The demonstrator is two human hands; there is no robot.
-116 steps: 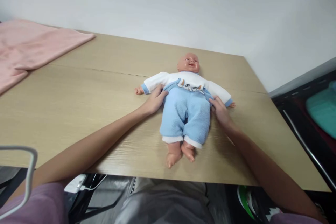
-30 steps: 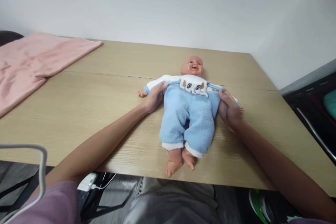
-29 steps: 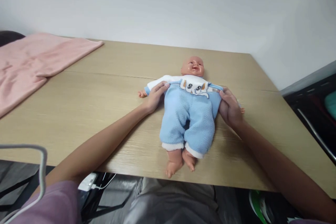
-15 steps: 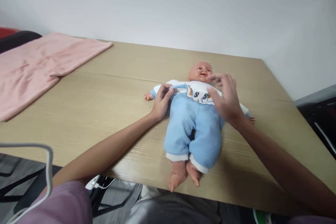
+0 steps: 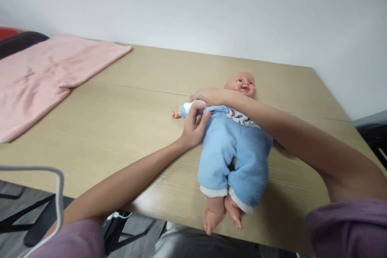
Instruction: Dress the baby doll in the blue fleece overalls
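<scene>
A baby doll (image 5: 242,84) lies on its back, feet toward me, in a white top and fuzzy blue trousers (image 5: 232,149) with white cuffs. My left hand (image 5: 195,125) is closed at the waist edge of the trousers, thumb against the blue cloth. Across the doll's chest reaches my right arm, hiding much of the white top and the doll's other arm. My right hand (image 5: 205,96) bends over the doll's shoulder beside the white sleeve (image 5: 189,107); its fingertips are partly hidden. A printed animal face (image 5: 238,117) shows partly on the chest.
The doll rests on a wooden table (image 5: 145,121) with a seam across it. A pink blanket (image 5: 45,72) is spread at the left. A white cable (image 5: 59,193) loops at lower left. A white wall stands behind the table.
My right hand has swung left from the far side of the doll's chest, across it to the shoulder near my left hand. My left hand stays at the waist edge. The view has shifted slightly.
</scene>
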